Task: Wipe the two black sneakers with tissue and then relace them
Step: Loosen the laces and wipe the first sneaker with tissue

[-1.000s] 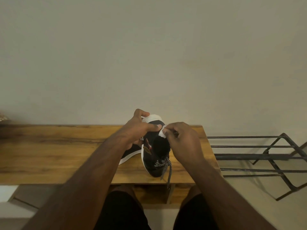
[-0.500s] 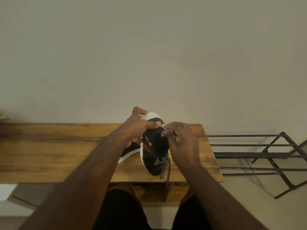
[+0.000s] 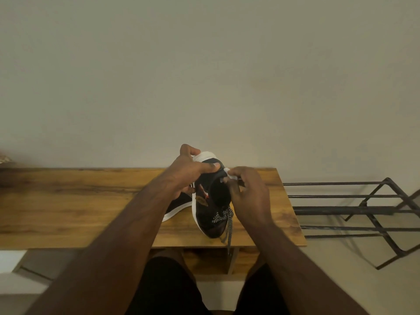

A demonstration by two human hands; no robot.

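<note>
A black sneaker [image 3: 208, 220] with a white sole stands tilted on the wooden bench [image 3: 68, 208], toe toward me. My left hand [image 3: 188, 172] grips its heel end, thumb over the collar. My right hand [image 3: 248, 196] pinches a small wad of white tissue [image 3: 229, 175] against the right side of the collar. A black-and-white speckled lace [image 3: 228, 221] hangs loose from the toe area over the bench edge. The second black sneaker [image 3: 178, 206] lies behind my left wrist, mostly hidden.
A dark metal shoe rack [image 3: 354, 210] stands on the floor right of the bench. A plain wall runs behind the bench. My knees in dark shorts [image 3: 168, 285] sit under the bench's near edge.
My right hand and the tissue have slid a little right and down along the collar. The left hand keeps its grip; the sneaker barely shifts.
</note>
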